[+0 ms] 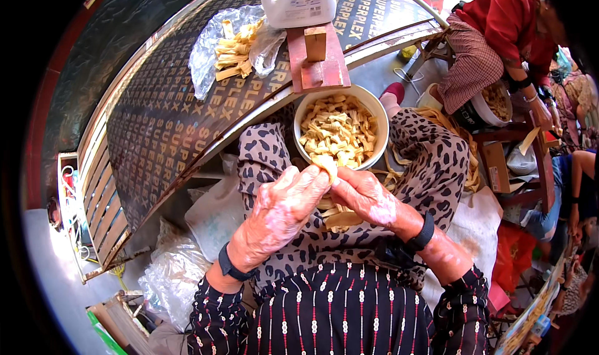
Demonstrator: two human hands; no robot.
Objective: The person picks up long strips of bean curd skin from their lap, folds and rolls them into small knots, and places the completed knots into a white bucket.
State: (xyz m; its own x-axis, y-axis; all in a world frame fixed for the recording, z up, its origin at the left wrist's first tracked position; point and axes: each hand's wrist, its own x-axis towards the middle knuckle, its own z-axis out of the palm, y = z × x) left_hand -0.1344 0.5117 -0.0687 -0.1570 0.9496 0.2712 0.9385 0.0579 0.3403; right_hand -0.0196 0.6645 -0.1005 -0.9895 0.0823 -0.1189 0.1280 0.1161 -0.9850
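Observation:
Both of my hands meet in front of my lap, at the near rim of a round white bucket (382,125). Between their fingertips is a small folded piece of pale yellow strip (325,163). My left hand (282,206) pinches it from the left, and my right hand (367,198) grips it from the right with thumb and fingers pressed together. Many knotted or folded yellow pieces (340,127) fill the bucket. Loose flat strips (342,219) lie on my lap just under the hands, partly covered by them. What the strips are made of I cannot tell.
A dark printed board (187,136) stretches across the left, bearing a plastic bag with yellow strips (236,50). A white jug (299,4) and a red wooden block stand (321,71) are beyond the bucket. At right, a person in red (508,24) works over another bucket (493,105).

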